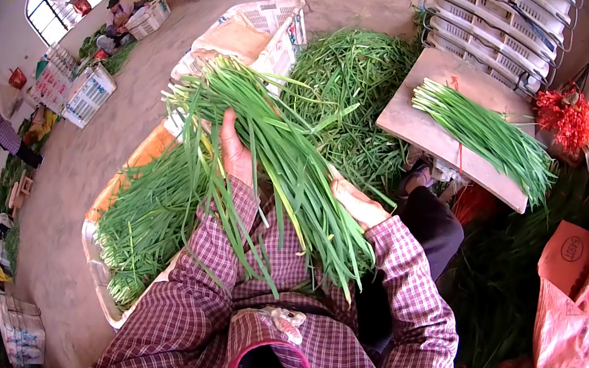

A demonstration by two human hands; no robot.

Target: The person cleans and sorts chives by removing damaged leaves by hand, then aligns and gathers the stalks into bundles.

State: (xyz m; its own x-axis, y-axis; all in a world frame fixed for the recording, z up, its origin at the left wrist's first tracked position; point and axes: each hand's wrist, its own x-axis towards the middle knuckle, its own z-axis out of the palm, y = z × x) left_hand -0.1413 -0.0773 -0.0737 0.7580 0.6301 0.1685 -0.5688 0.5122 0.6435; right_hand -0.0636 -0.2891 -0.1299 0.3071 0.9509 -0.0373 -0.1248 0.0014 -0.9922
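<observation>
A large loose bunch of green garlic chives [276, 154] lies across both my hands, pale stem ends to the upper left and leaf tips drooping to the lower right. My left hand [236, 151] grips it near the stem end, thumb showing and the other fingers hidden beneath the leaves. Toward the leafy end, my right hand [357, 202] supports the bunch from its side, fingers partly under the leaves. Below my left forearm, more garlic chives [150, 210] fill a white crate [93, 267] with an orange lining.
A heap of loose leaves [352, 92] covers the floor ahead. On a board [429, 125] to the right rests a neat bunch of chives [486, 134]. Red ties [564, 120] hang beside stacked white crates [491, 30]. A pink sack [582, 302] stands at right; people work far left.
</observation>
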